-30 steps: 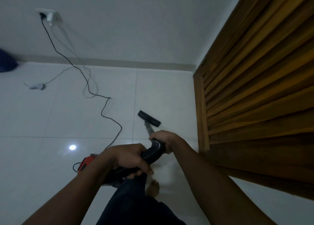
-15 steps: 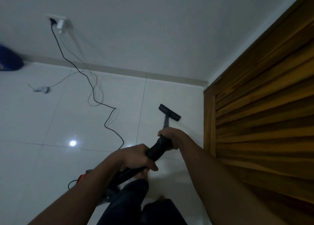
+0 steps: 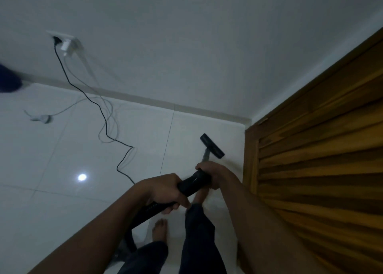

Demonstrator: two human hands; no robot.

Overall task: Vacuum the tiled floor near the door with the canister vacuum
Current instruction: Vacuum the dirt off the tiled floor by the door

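Note:
A black vacuum hose (image 3: 191,183) runs between my two hands. My left hand (image 3: 165,192) grips the ribbed hose lower down. My right hand (image 3: 210,173) grips the handle end, where a grey wand (image 3: 205,155) leads down to the black floor nozzle (image 3: 212,146). The nozzle lies on the white tiled floor (image 3: 62,159), close to the slatted wooden door (image 3: 323,170) on the right. The canister itself is hidden behind my left arm.
A black power cord (image 3: 97,106) trails from a wall socket (image 3: 62,42) across the tiles toward me. A white cable with a small adapter (image 3: 42,118) lies at the left. A dark blue object (image 3: 8,79) sits at the far left. My bare feet (image 3: 159,229) stand below.
The nozzle has slid forward and right, nearer the door frame and the corner. Both hands followed with the hose. The red canister has gone out of view behind my arm.

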